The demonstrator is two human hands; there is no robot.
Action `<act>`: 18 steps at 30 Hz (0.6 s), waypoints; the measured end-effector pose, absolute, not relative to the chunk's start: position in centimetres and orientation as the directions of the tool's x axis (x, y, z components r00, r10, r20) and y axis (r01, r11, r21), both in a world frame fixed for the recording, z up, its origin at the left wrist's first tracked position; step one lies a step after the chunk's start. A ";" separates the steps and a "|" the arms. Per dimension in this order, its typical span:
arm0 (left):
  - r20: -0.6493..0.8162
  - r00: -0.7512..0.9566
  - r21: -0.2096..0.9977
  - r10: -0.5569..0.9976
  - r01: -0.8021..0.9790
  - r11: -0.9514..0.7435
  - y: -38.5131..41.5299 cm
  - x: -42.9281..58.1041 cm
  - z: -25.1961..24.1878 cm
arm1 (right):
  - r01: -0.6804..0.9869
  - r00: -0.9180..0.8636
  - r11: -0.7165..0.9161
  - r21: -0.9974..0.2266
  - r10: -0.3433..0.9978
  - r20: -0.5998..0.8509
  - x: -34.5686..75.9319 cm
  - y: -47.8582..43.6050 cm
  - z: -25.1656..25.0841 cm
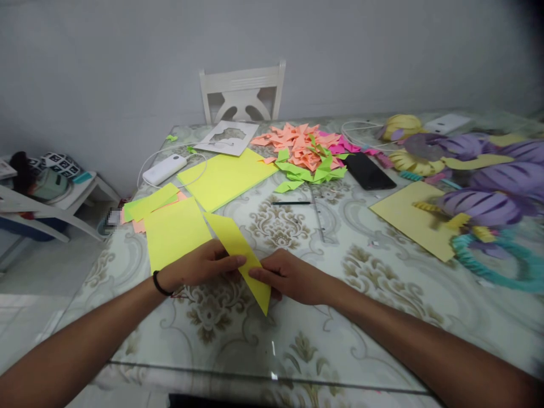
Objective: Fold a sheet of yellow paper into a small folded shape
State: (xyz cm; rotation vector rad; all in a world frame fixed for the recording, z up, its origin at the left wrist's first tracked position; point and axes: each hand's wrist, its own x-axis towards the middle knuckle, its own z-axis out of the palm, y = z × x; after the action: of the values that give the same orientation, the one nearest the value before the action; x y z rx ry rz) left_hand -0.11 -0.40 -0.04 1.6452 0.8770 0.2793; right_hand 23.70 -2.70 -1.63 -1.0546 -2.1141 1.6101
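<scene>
Okay, left hand (207,262) and right hand (293,276) both pinch the folded yellow paper (233,238), yellow sheet (176,231) at its 10 o'clock; probably best creased with edges flush.

The single view looked from the wearer's head, above the near side of the table (306,345), facing forward and down; the forearms (382,317) ran in from the lower left and lower right, and the left hand (210,263) and right hand (293,275) lay near the lens, just below the picture's middle. It took in a wide field; it reached across the tabletop to the chair (242,79) and wall (361,62) beyond, with some floor (25,323) at the left
</scene>
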 end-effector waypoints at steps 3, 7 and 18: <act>-0.270 0.690 0.927 0.672 0.375 -0.012 -0.4 -0.2 -0.2 | 0.379 -0.700 0.136 -0.915 0.690 -0.188 23.7 -2.6 -1.7; -0.222 0.705 0.952 0.674 0.305 -0.006 -0.4 -0.1 -0.4 | 0.379 -0.708 0.148 -0.913 0.682 -0.183 23.8 -2.6 -1.8; -0.226 0.694 0.965 0.683 0.258 0.057 -0.3 -0.1 -0.3 | 0.337 -0.717 0.169 -0.926 0.684 -0.136 23.9 -2.6 -1.9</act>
State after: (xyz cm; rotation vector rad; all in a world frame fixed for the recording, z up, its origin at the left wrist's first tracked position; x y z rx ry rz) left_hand -0.07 -0.32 -0.29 1.5219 0.8072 0.3826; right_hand 23.86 -2.60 -1.92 -0.9757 -2.1386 1.5641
